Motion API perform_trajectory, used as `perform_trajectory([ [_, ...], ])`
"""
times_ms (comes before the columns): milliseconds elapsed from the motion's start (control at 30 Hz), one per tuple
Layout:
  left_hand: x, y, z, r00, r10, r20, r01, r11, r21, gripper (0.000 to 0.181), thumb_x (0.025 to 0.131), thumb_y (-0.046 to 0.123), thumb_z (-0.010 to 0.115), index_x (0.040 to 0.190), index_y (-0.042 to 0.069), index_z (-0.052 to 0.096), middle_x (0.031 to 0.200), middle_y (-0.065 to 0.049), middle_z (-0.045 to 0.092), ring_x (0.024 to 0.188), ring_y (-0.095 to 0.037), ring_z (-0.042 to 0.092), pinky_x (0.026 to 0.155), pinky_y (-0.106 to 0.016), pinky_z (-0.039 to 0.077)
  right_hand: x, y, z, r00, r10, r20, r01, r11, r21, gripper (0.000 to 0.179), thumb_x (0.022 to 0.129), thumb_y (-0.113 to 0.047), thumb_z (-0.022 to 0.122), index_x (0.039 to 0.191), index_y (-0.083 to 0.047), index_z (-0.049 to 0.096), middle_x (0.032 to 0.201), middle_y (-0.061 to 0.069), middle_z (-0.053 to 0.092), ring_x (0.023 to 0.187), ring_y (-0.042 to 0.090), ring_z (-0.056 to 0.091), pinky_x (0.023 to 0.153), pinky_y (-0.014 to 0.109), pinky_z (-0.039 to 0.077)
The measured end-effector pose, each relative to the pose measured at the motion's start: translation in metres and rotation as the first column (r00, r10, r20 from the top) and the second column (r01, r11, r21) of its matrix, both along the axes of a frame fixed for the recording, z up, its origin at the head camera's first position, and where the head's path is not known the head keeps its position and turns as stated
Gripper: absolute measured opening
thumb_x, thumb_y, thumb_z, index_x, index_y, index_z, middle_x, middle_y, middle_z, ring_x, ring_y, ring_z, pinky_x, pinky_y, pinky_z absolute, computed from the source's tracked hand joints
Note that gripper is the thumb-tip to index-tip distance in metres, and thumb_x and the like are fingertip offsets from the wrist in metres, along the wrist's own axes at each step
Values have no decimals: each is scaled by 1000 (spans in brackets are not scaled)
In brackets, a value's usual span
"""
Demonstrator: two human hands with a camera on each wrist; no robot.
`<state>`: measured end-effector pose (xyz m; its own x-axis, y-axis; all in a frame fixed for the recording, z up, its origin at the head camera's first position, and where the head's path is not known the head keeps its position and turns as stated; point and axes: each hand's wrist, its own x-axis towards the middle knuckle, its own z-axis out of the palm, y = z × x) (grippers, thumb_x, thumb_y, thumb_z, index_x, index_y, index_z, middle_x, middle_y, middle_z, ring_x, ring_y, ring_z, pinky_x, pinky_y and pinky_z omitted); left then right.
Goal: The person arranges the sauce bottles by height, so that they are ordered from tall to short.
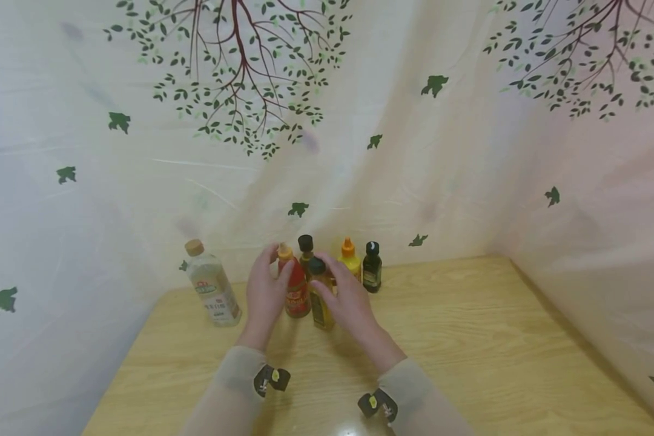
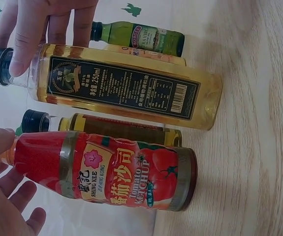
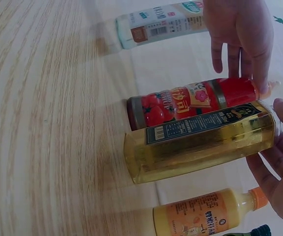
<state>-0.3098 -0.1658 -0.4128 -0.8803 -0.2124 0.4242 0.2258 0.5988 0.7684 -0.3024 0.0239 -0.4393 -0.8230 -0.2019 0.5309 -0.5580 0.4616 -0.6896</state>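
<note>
In the head view, my left hand (image 1: 267,287) is at the top of a red ketchup bottle (image 1: 297,297), thumb and forefinger about its neck. Its other fingers hang apart from the bottle, as the left wrist view shows. My right hand (image 1: 351,297) grips the neck of a dark-capped bottle of golden oil (image 2: 126,83), thumb in front and fingers behind. Both bottles stand upright on the table, close together. Behind them is another dark-capped bottle (image 1: 306,244), partly hidden by the ketchup bottle and the oil bottle.
A clear bottle with a tan cap (image 1: 212,290) stands to the left. On the right are a yellow bottle with an orange nozzle (image 1: 350,259) and a small dark green bottle (image 1: 372,269). A leaf-patterned curtain (image 1: 360,194) hangs behind the wooden table (image 1: 469,339).
</note>
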Motion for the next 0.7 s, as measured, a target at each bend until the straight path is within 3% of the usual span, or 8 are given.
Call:
perform_trajectory([
  [700,-3,1,-2,999,1,-38,-1,1000,-15,48,109,22,74,152,6,61,148,-19,67,142,-39,58,123,-59,41,0,0,0,1000,-6,8,6,1000,13,60,107,-24,76,161,-27,51,142,5,69,120,24,71,100,42,62],
])
